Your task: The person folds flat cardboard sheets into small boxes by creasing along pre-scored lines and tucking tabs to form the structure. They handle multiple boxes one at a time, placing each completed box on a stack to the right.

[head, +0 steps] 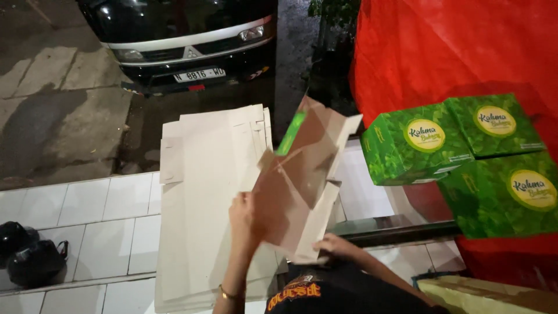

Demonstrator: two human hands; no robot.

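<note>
I hold a partly folded cardboard box blank (302, 174), brown-grey inside with a green printed outer face showing at its top. My left hand (243, 218) grips its left edge, a bracelet on the wrist. My right hand (336, 244) holds its lower right corner from beneath. Under the blank lies a stack of flat pale cardboard blanks (203, 192) on the white tiled floor (99, 215).
Three assembled green boxes (459, 145) with round yellow labels sit stacked at right against a red cloth (453, 46). A parked dark vehicle (180, 40) stands ahead on the pavement. Two dark helmets (29, 256) lie at lower left. A dark rail (395, 232) crosses at right.
</note>
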